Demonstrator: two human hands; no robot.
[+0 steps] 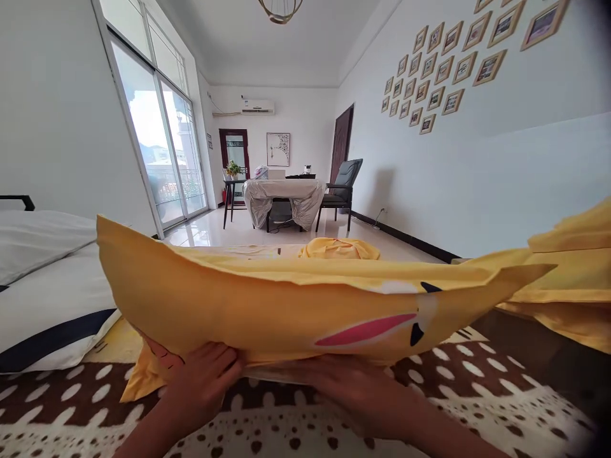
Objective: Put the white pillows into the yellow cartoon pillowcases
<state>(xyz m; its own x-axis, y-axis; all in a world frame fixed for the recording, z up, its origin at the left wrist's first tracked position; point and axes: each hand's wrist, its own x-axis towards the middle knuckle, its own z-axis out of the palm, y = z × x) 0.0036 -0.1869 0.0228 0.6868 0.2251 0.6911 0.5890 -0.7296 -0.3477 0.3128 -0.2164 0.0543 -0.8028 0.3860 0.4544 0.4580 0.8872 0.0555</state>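
A plump yellow pillow [267,312] with a pink stripe and dark and white printed shapes spans the middle of the view, its long side facing me and its corners pointing out to both sides. My left hand [205,381] is at its lower edge, left of centre, with fingers bent against the yellow cloth. Right of centre, my right hand [353,388] reaches leftward along the underside with its fingers stretched out; the fingertips are partly hidden in shadow beneath the pillow.
Under the pillow lies a brown and cream spotted blanket [267,426]. White bedding [48,286] is at the left, yellow cloth [573,273] at the right, and a yellow bundle [338,248] behind. Farther off stand a covered table [284,187] and a dark chair [346,178].
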